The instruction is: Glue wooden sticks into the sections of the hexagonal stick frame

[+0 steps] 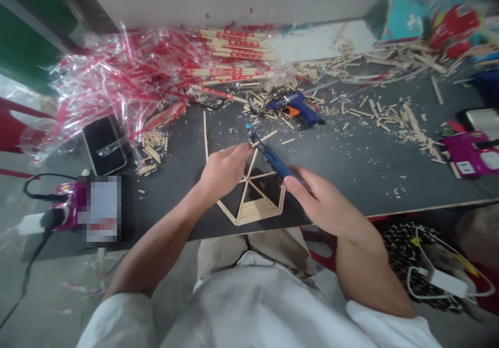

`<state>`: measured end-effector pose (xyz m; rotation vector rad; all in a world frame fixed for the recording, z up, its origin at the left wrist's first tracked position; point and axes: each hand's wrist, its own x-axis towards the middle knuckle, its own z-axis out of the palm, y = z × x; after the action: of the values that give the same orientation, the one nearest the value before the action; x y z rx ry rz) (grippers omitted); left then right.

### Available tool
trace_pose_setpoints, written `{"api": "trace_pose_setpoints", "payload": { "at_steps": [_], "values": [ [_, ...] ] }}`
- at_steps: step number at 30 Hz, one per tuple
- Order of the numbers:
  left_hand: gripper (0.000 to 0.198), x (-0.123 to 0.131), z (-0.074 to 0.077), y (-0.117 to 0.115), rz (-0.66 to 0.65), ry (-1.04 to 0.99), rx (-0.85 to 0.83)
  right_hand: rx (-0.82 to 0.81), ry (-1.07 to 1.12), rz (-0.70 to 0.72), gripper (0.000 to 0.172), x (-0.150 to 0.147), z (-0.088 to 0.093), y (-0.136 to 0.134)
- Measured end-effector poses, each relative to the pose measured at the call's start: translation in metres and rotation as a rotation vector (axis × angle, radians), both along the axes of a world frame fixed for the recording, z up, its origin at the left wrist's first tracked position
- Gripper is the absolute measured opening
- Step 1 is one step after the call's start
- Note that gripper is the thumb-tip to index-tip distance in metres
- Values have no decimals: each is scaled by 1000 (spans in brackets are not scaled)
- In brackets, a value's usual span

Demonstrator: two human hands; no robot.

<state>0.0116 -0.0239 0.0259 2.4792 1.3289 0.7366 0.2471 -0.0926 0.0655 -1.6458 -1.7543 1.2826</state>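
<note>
A hexagonal frame of thin wooden sticks (257, 205) lies on the dark table (351, 166) near its front edge, its nearest segment filled with parallel sticks. My left hand (224, 168) is closed in a pinch on a loose wooden stick (265, 138) over the frame's far side. My right hand (323, 200) is wrapped round a blue-handled cutter (273, 158), whose tip meets that stick just beside my left fingers.
A blue glue gun (296, 106) lies behind the frame. A heap of red-and-clear wrappers and packed sticks (156, 72) fills the back left. A phone (104, 144) lies at the left; stick offcuts (393, 114) litter the right. A purple box (470, 153) sits at the right edge.
</note>
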Motion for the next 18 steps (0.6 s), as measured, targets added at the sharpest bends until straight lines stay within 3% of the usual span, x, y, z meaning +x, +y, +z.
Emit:
{"api": "trace_pose_setpoints", "payload": {
  "at_steps": [18],
  "values": [
    [35,6,6,-5,8,77,-108,37,33,2,55,-9,-4,3]
  ]
}}
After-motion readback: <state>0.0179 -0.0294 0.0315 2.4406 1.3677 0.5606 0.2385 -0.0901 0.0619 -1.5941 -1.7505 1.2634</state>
